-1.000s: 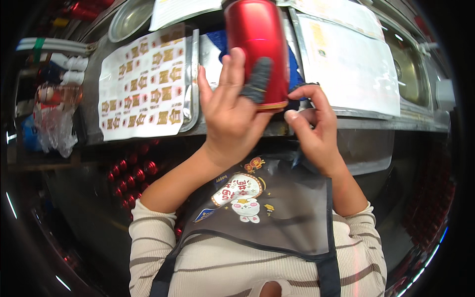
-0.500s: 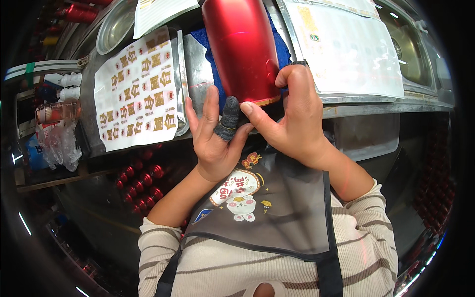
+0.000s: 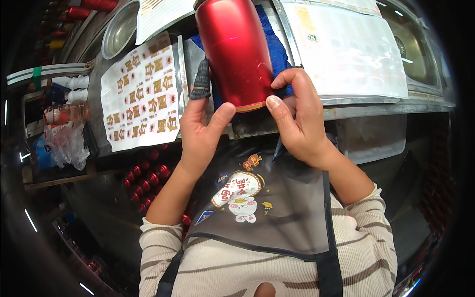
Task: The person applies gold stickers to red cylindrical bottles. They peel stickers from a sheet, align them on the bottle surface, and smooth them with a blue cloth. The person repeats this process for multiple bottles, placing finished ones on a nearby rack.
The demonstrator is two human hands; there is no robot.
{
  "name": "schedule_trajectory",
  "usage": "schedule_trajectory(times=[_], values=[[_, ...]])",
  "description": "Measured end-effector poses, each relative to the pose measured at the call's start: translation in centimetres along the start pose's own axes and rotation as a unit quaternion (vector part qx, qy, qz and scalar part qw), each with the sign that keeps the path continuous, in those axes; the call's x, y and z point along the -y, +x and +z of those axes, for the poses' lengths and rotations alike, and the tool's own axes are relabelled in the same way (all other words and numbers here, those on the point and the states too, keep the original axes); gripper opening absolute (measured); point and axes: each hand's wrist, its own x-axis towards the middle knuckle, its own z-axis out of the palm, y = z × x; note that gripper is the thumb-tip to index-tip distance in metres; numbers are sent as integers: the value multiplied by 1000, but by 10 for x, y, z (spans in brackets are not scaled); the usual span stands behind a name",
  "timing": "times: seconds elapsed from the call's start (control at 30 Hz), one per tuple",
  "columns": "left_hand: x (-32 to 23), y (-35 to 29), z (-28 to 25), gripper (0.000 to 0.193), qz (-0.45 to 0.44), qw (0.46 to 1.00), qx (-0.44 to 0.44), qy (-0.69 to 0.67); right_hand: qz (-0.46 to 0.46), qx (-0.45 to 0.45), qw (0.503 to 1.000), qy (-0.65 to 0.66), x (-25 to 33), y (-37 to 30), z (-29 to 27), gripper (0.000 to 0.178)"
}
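A large glossy red metal bottle (image 3: 235, 54) lies on a blue cloth (image 3: 277, 44), its gold-rimmed end toward me. My left hand (image 3: 200, 119) holds its left side near that end. A dark knitted finger cover (image 3: 200, 81) on the left index finger lies along the bottle, and the thumb rests by the rim. At the right of the same end, my right hand (image 3: 302, 116) grips the bottle with its thumb at the rim and its index finger bent against the side. The other fingers of both hands are partly hidden.
A sheet of gold and red decals (image 3: 141, 94) lies to the left, a pale plastic-covered sheet (image 3: 346, 54) to the right. A metal bowl (image 3: 118, 32) stands far left; a metal sink (image 3: 418, 49) is far right. Red bottles (image 3: 143, 183) stand below the bench at left.
My left hand has moved from in front of the bottle's near end, beside the right thumb, to its left side. The right hand stays at the right of the rim.
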Motion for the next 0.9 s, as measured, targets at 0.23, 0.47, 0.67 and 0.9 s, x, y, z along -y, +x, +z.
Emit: schedule_trajectory(times=[0.23,0.47,0.67,0.9], values=[[2,4,4,67,-32,999,3,-39,-61,-26,994,-89,6,5,5,49],[-6,2,13,60,-39,999,-12,-32,-97,-41,991,-83,2,6,7,43],[-14,0,20,55,-52,998,-33,-29,-69,-15,996,-58,4,5,1,35],[-12,0,7,58,-51,996,-52,-60,12,-11,995,96,3,2,2,18]])
